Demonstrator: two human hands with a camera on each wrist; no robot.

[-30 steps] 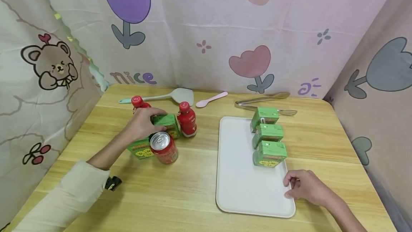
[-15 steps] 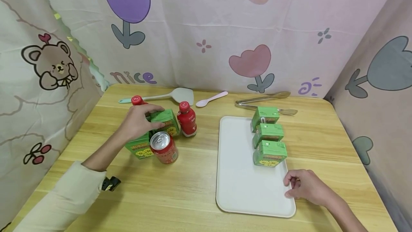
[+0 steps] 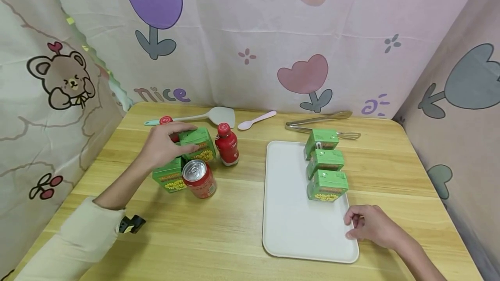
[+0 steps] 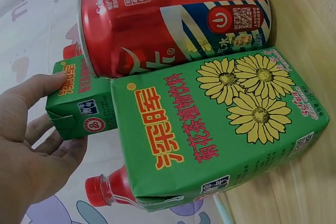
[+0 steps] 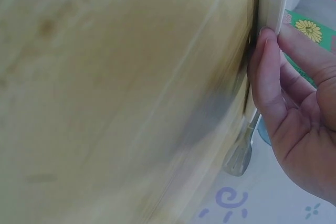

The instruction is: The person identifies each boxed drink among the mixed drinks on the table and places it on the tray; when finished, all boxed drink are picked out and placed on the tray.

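My left hand (image 3: 161,144) grips a green drink carton (image 3: 204,154) from above, thumb on the near side and fingers behind. In the left wrist view this carton (image 4: 84,103) shows behind a second green carton (image 4: 215,124), which has yellow flowers printed on it. A red soda can (image 3: 201,183) stands right in front of them. One red bottle (image 3: 227,145) is to the right; another red bottle (image 3: 166,120) is mostly hidden behind my left hand. My right hand (image 3: 373,227) pinches the right rim of a white tray (image 3: 293,229).
Three green cartons (image 3: 328,185) stand in a row along the tray's right side. At the table's back edge lie a spatula (image 3: 220,116), a pink spoon (image 3: 258,120) and metal tongs (image 3: 320,119). A patterned cloth (image 3: 234,34) hangs behind the table.
My left hand has drawn the gripped carton slightly up and to the left, away from the right-hand bottle. My right hand and the tray have stayed put.
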